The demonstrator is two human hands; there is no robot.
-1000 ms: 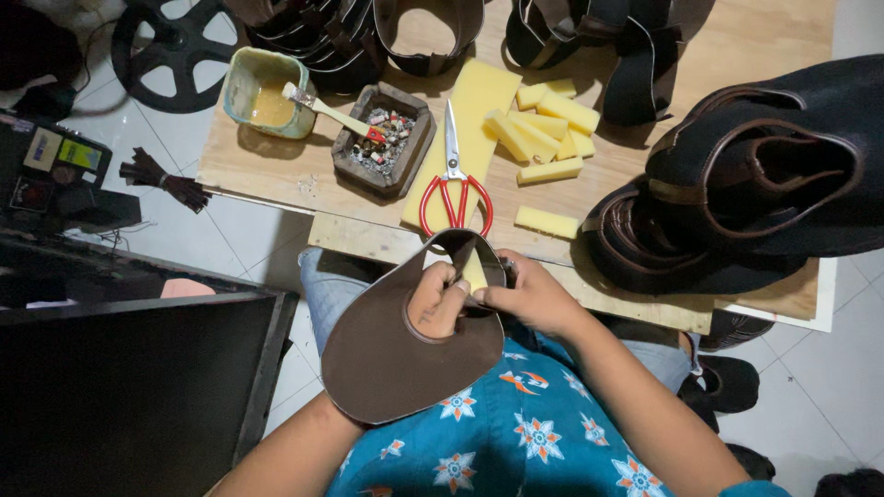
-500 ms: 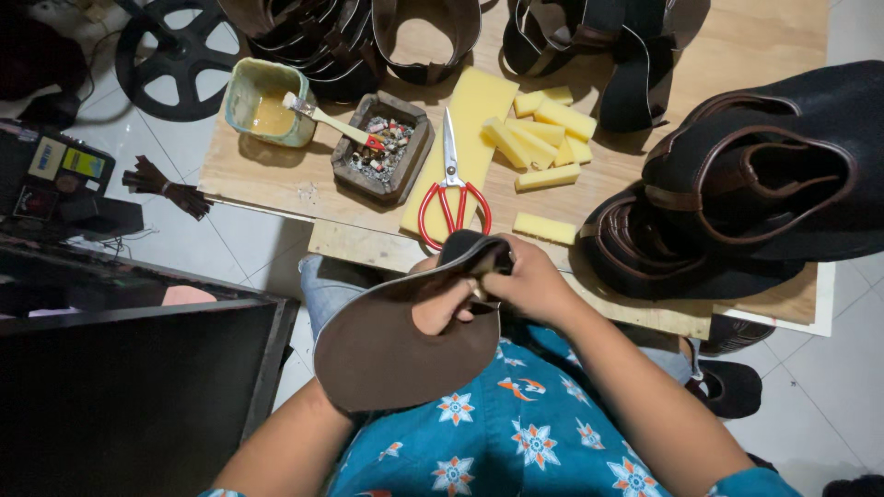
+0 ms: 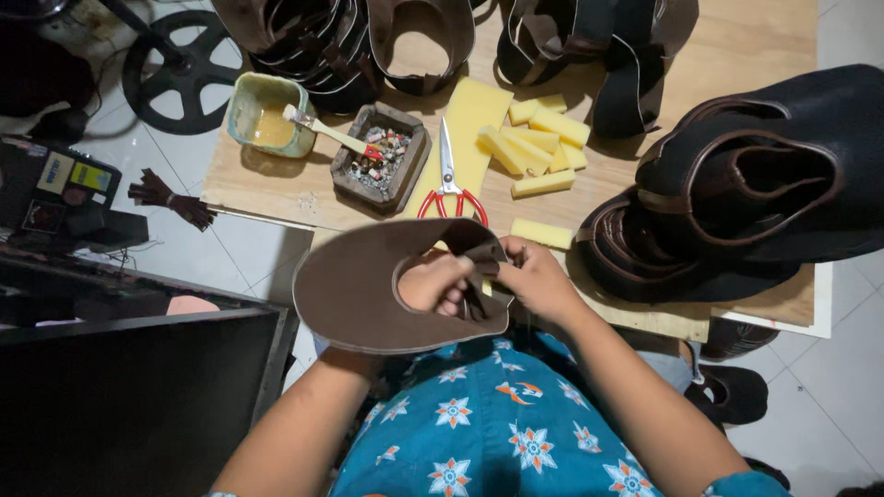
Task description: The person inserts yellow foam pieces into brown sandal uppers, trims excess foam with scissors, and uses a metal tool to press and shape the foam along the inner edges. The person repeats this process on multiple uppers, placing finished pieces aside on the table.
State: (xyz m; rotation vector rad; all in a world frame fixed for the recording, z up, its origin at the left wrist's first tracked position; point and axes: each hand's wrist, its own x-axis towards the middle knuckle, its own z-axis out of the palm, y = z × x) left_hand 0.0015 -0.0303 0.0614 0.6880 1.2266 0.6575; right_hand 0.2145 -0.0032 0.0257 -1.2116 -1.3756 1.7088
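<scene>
Left hand (image 3: 435,283) and right hand (image 3: 539,281), gripping brown leather upper (image 3: 354,294), now swung leftward, folded strap end pinched near red-handled scissors (image 3: 450,179).

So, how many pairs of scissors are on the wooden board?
1. The red-handled scissors lie on the wooden board, beside the small tray; others may be hidden under leather.

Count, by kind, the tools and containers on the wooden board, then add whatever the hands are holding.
Red-handled scissors: 1
Pale green glue pot: 1
Brush resting in the pot: 1
Grey tray of small bits: 1
Brown leather piece, held: 1
Total: 5
</scene>
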